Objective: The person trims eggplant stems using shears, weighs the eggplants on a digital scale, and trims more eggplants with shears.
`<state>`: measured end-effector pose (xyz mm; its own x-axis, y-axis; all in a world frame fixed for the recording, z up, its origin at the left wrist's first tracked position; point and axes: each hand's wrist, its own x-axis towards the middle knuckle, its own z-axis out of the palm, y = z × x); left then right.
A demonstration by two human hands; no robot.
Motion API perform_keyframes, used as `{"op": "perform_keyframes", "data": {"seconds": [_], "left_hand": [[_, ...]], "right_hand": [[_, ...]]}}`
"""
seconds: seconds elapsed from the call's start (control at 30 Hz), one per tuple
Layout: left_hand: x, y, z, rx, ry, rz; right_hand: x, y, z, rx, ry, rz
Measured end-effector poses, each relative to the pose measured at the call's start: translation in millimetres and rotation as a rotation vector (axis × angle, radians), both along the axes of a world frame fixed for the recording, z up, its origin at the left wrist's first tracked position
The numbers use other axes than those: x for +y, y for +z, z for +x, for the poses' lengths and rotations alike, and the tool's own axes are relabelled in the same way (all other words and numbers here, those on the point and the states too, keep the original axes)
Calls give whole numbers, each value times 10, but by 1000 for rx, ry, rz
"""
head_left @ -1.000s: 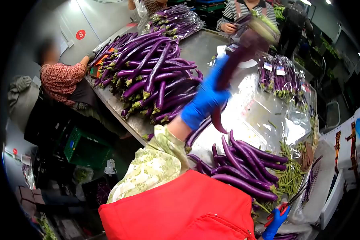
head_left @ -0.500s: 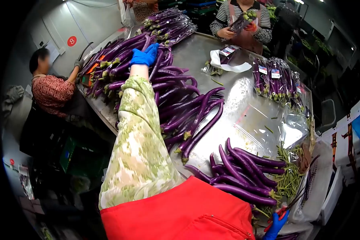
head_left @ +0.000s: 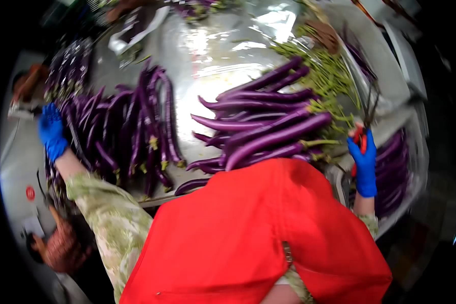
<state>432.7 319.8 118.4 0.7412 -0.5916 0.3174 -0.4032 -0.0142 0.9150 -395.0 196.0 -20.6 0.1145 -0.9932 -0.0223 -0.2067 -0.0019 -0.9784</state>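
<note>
My left hand (head_left: 53, 133), in a blue glove, reaches to the far left edge of a heap of long purple eggplants (head_left: 111, 119). Its fingers look stretched out against the heap, with nothing visibly gripped, though motion blurs them. At the right, my gloved right hand (head_left: 365, 169) is closed around the red handles of a pair of scissors (head_left: 371, 107), blades pointing up and slightly apart. Between the hands, a second group of eggplants (head_left: 273, 124) lies sideways on the metal table (head_left: 185, 66), stem ends to the right.
Cut green stems (head_left: 334, 71) pile up near the table's right side. A lined crate (head_left: 390, 172) with eggplants stands beside my right hand. Bagged eggplants (head_left: 71, 66) lie at the upper left. A co-worker in a red patterned top (head_left: 66, 248) is at the lower left.
My view has swung round to the right and down, bringing the second eggplant group to the middle. The right hand with the scissors shows more fully. My left hand still rests at the heap.
</note>
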Motion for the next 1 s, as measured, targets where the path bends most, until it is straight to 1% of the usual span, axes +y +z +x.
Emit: {"op": "perform_keyframes", "data": {"seconds": [0.03, 0.07, 0.1, 0.13, 0.17, 0.2, 0.23, 0.27, 0.3, 0.33, 0.37, 0.43, 0.47, 0.57, 0.6, 0.63, 0.7, 0.73, 0.77, 0.8, 0.83, 0.87, 0.97, 1.0], "left_hand": [[-270, 133, -581, 430, -31, -344], [-420, 56, -1065, 364, -273, -249], [-618, -92, -1613, 296, -406, -85], [-714, -122, -2664, 335, -554, -85], [-794, -314, -3253, 136, -599, 150], [-836, -552, -3697, -13, -789, 317], [-774, -652, -4246, -104, -951, 429], [-777, -927, -4587, -111, -1162, 385], [-829, -1249, -4822, -430, -1193, 313], [-856, -1361, -5104, -597, -1129, 438], [-880, -1405, -5285, -764, -1052, 555], [-1092, -1389, -5341, -537, -1080, 711], [-1144, -1363, -5320, -516, -1081, 686], [-1193, -1471, -5281, -713, -1155, 652], [-1203, -1274, -5446, -802, -1137, 790], [-1220, -1213, -5514, -809, -1160, 797], [-1282, -1282, -5541, -724, -1238, 699], [-1307, -1343, -5553, -659, -1220, 653], [-1323, -1523, -5567, -626, -1167, 446], [-1313, -1542, -5617, -632, -1136, 454], [-1304, -1557, -5659, -638, -1110, 461], [-1313, -1623, -5669, -603, -1114, 409], [-1327, -1203, -5646, -465, -1090, 788], [-1322, -1190, -5570, -531, -1038, 795]], "right_hand": [[12, 5, -26, -35, 30, -1], [57, -19, -59, -25, 4, -16], [112, -11, -69, -51, -24, 5], [153, -40, -86, -65, -42, 7], [193, -89, -106, -80, -58, 9], [232, -128, -125, -83, -73, 24], [277, -132, -115, -152, -65, 16], [318, -123, -102, -171, -77, 17], [354, -97, -86, -190, -90, 19], [376, -81, -73, -210, -80, 16], [387, -66, -46, -233, -86, 10], [415, -66, -30, -229, -85, -5], [417, -46, -14, -232, -84, 0], [371, -86, -5, -240, -71, 25], [334, -108, 19, -244, -82, 22], [286, -132, 51, -247, -89, 21], [203, -142, 130, -256, -101, 54], [156, -128, 178, -262, -108, 86], [118, -109, 223, -269, -114, 118], [91, -87, 264, -310, -100, 124], [56, -157, 288, -322, -87, 55], [35, -147, 293, -289, -79, 44], [37, -156, 220, -236, -86, 14], [44, -175, 183, -229, -97, 2]]}}
